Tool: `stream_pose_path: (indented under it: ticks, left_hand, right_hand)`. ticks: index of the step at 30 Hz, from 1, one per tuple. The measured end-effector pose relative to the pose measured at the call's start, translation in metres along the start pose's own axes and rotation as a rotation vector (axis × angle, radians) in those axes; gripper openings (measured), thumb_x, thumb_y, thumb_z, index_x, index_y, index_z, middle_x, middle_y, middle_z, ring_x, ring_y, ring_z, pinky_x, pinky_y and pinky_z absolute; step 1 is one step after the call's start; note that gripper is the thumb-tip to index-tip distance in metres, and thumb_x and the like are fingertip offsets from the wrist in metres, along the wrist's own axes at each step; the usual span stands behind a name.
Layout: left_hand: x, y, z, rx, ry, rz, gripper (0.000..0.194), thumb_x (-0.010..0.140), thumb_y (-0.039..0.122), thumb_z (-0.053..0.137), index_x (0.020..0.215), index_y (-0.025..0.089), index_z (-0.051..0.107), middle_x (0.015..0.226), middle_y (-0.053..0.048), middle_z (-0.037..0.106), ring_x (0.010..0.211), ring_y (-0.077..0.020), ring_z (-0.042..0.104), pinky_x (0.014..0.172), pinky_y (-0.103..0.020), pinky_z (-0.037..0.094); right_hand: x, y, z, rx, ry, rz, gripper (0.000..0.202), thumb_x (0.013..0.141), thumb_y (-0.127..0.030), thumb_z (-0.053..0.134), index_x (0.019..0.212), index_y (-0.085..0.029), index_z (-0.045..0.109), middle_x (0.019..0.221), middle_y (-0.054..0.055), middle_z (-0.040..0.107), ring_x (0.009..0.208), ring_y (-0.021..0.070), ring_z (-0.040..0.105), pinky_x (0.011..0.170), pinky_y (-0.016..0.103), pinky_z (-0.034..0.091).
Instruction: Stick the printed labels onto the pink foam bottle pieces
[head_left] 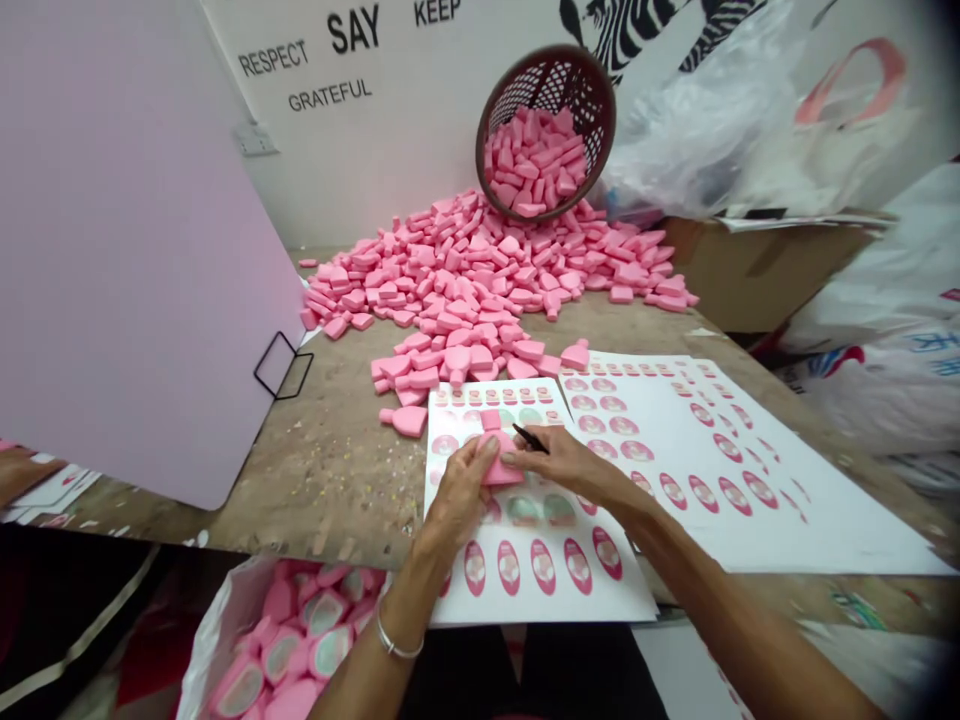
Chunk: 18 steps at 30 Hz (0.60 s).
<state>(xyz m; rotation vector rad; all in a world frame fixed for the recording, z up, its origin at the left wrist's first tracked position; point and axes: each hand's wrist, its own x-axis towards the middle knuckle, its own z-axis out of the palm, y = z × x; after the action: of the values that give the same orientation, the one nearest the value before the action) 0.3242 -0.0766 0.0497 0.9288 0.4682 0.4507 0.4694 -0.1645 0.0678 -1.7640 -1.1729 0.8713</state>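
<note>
Bottle (504, 472) in hand, above the sheet (600, 605)
Left hand (461, 482) clasps it, fingers closed; right hand's (553, 456) fingers pinch a black tool (530, 438), also above the sheet. A steady bottle and light touch should serve best.

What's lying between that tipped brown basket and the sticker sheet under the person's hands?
In the head view, a heap of pink bottle-shaped pieces stretches from the basket to the sticker sheet.

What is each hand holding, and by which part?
The left hand holds a pink bottle-shaped piece by the left side of its body. The right hand grips a slim dark tool by the end nearer the palm.
</note>
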Motion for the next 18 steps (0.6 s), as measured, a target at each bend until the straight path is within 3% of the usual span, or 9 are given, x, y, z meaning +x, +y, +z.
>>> stream_pose_path:
  ticks: [3, 5, 10, 15, 18]
  left_hand:
    - [-0.021, -0.011, 0.003, -0.007, 0.101, -0.002, 0.038, 0.077, 0.045, 0.069, 0.094, 0.011, 0.062, 0.092, -0.011, 0.069, 0.077, -0.0198, 0.069, 0.07, -0.029, 0.054]
    - [-0.034, -0.018, 0.004, 0.044, 0.159, -0.023, 0.037, 0.077, 0.043, 0.07, 0.092, 0.012, 0.06, 0.086, -0.01, 0.07, 0.071, -0.0191, 0.069, 0.067, -0.028, 0.054]
    - [-0.051, -0.038, 0.017, 0.243, 0.189, -0.141, 0.037, 0.076, 0.046, 0.068, 0.089, 0.013, 0.057, 0.061, -0.005, 0.066, 0.05, -0.0165, 0.064, 0.049, -0.024, 0.05]
    - [-0.047, -0.051, 0.033, 0.436, 0.172, -0.037, 0.033, 0.077, 0.046, 0.066, 0.087, 0.014, 0.061, 0.071, -0.005, 0.067, 0.061, -0.0172, 0.066, 0.056, -0.025, 0.052]
    - [-0.044, -0.054, 0.036, 0.467, 0.138, -0.047, 0.033, 0.082, 0.046, 0.06, 0.092, 0.015, 0.059, 0.07, -0.005, 0.067, 0.062, -0.0182, 0.067, 0.055, -0.025, 0.051]
  right_hand:
    - [-0.035, 0.017, 0.0, -0.164, 0.286, -0.041, 0.03, 0.092, -0.047, 0.041, 0.085, -0.021, 0.054, 0.077, 0.001, 0.06, 0.067, 0.0142, 0.052, 0.059, 0.027, 0.039]
    - [-0.054, 0.034, -0.003, -0.281, 0.385, -0.03, 0.029, 0.095, -0.043, 0.036, 0.085, -0.023, 0.054, 0.08, 0.003, 0.063, 0.07, 0.0164, 0.055, 0.063, 0.029, 0.041]
    - [-0.08, 0.067, 0.003, -0.631, 0.48, -0.145, 0.016, 0.092, -0.034, 0.049, 0.086, -0.022, 0.059, 0.081, 0.003, 0.067, 0.076, 0.0189, 0.057, 0.077, 0.036, 0.039]
    - [-0.082, 0.074, 0.014, -0.809, 0.566, -0.291, 0.012, 0.091, -0.028, 0.054, 0.089, -0.018, 0.061, 0.083, 0.004, 0.068, 0.077, 0.0196, 0.057, 0.074, 0.035, 0.035]
    - [-0.082, 0.073, 0.014, -0.862, 0.583, -0.317, 0.011, 0.091, -0.026, 0.054, 0.089, -0.018, 0.061, 0.081, 0.004, 0.068, 0.075, 0.0191, 0.056, 0.073, 0.035, 0.033]
